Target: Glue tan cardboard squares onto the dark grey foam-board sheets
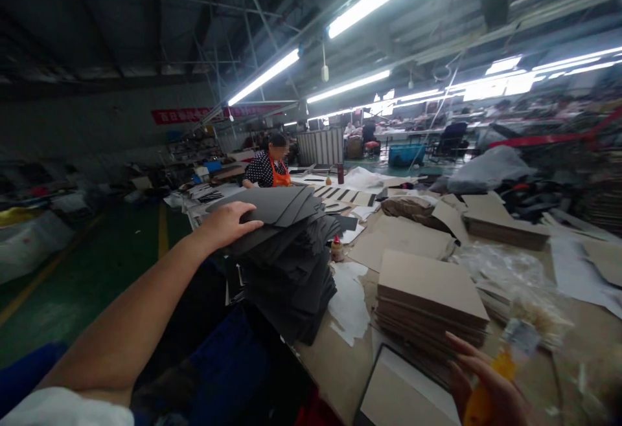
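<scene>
Your left hand [228, 224] lies over the near edge of a tall, uneven stack of black sheets [291, 277] at the table's left side, fingers partly spread, though you cannot tell whether they pinch the top one. To its right, a black-edged tan panel [403, 397] lies in front of a neat stack of tan boards [430, 280], suggesting one piece part-way done with many sheets and boards left. At far right, your right hand [505, 400] is closed around a yellow-handled brush [523, 336], bristles pointing away from you.
</scene>
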Demonstrator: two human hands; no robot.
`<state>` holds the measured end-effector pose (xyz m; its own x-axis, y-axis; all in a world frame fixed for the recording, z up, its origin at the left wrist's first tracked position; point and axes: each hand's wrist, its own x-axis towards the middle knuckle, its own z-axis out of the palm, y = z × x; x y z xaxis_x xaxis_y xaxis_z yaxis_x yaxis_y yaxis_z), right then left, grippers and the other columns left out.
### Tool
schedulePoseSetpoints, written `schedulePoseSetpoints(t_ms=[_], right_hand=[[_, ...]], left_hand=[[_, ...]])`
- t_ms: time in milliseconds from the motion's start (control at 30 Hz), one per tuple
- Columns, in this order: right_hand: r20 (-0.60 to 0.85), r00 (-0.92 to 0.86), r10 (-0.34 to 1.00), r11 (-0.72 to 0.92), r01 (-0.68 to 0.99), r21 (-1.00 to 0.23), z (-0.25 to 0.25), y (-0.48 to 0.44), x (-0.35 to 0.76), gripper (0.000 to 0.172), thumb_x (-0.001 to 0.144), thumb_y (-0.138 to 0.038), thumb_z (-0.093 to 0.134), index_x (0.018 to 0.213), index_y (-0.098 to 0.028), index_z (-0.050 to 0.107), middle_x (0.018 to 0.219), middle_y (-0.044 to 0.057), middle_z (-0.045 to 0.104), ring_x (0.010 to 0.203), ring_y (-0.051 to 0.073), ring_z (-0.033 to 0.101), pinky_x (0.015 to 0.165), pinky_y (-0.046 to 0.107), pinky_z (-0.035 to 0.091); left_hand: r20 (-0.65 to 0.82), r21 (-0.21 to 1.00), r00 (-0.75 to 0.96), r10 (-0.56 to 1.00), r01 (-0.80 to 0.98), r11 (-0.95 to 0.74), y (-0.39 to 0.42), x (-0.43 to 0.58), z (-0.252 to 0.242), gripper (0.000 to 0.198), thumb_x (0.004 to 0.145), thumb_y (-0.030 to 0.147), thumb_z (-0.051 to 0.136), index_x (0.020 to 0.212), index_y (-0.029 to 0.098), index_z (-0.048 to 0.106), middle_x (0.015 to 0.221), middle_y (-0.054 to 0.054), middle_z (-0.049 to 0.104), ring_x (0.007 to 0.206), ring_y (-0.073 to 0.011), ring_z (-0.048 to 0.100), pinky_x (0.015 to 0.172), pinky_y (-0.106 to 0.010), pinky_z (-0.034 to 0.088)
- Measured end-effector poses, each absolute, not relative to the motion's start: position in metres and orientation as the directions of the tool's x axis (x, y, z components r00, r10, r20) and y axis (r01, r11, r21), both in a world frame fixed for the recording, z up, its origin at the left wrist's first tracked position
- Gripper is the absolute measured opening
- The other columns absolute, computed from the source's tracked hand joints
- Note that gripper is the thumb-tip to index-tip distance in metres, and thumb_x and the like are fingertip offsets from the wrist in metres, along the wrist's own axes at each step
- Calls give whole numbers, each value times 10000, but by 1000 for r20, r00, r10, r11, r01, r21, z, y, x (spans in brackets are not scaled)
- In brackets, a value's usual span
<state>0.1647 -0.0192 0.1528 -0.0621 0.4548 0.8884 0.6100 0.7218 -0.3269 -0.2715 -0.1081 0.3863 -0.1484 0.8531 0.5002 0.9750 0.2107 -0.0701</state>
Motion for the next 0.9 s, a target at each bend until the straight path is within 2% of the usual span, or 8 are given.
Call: schedulePoseSetpoints(t_ms=[100,300,467,567,667,733,800,900], right_hand=[[865,-184,467,839,401,-368,166,-28,152,577,691,-334,612,1202,-533,432,1042,66,679,879,274,665,669,416,590],[793,-194,577,805,298,-513,191,-41,135,398,756,-286,582,1090,-481,487,1089,29,662,939,259,656,689,431,605],[779,-240,579,815,189,-548,218,-48,121,287,805,-236,553,1051,-372,496,1077,54,655,1002,236,638,754,407,590],[769,-244,590,804,93,-588,230,-48,111,246,825,-243,548,1048,-325,483,1121,73,629,923,222,665,740,391,582],[698,-230,679,710,-39,-703,240,-53,106,233,839,-286,557,1049,-283,456,1176,90,593,855,192,676,708,354,577],[597,-225,770,580,-141,-802,244,-58,108,243,859,-357,531,1057,-269,421,1196,89,575,820,169,672,668,327,570],[483,-202,852,446,-201,-872,241,-60,115,261,886,-448,448,1061,-263,387,1148,69,587,750,136,656,629,302,552],[381,-62,922,381,-17,-924,208,-55,135,341,857,-520,448,1043,-237,405,946,20,600,700,116,597,652,287,518]], left_hand=[[485,-158,-24,874,981,114,-108,-281,389,372,814,497,474,975,213,652,1019,-61,669,1001,-218,592,921,-339,433],[485,-160,116,867,986,-42,-107,-283,394,309,833,419,422,870,246,674,877,-25,682,872,-175,617,844,-285,450],[449,-355,220,866,934,-53,-100,-276,400,275,832,327,408,847,196,649,807,-67,658,802,-206,617,782,-336,473],[595,-417,228,771,907,53,-110,-259,414,305,863,313,365,902,170,632,841,-96,648,847,-227,611,788,-368,473],[765,-413,269,586,902,124,-133,-208,414,308,882,316,364,983,168,614,892,-95,642,884,-223,607,821,-383,466],[746,-454,381,546,891,-3,-144,-158,393,287,881,316,398,1028,173,599,912,-88,638,880,-216,611,802,-373,474],[588,-513,573,570,810,-285,-147,-104,354,279,884,290,413,1082,181,577,950,-86,637,873,-198,614,773,-342,482],[357,-434,813,460,581,-689,-134,-38,270,232,889,204,392,1011,143,578,852,-86,636,751,-164,600,685,-303,479]])
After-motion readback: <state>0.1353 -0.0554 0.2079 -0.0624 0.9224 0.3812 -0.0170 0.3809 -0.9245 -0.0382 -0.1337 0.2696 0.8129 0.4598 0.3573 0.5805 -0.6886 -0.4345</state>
